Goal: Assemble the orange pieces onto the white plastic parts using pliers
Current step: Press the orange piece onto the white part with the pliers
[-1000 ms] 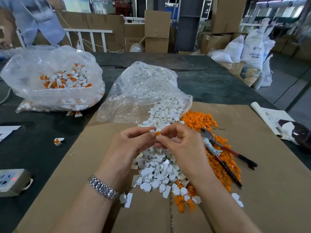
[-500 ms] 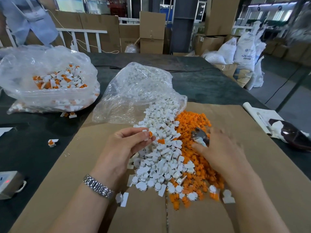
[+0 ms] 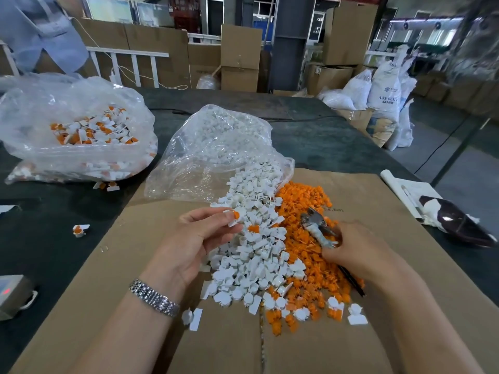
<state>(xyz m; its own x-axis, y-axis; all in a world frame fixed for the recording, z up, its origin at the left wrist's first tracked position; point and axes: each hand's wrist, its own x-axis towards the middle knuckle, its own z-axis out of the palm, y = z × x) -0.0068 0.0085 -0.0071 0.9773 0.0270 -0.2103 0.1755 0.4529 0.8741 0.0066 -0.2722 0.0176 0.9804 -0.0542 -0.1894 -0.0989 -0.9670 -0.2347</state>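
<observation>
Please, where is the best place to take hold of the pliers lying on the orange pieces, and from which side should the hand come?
Probably by the handles. The pliers lie on the orange pieces with the metal head pointing away and the dark handles toward the person. The right hand already rests on the handle end, coming from the near right, so curling the fingers there looks best; the head is the working end.

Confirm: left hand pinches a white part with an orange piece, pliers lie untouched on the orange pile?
Not quite. The head view shows the right hand gripping the pliers over the orange pile. The left hand does pinch the white part with orange piece.
</observation>
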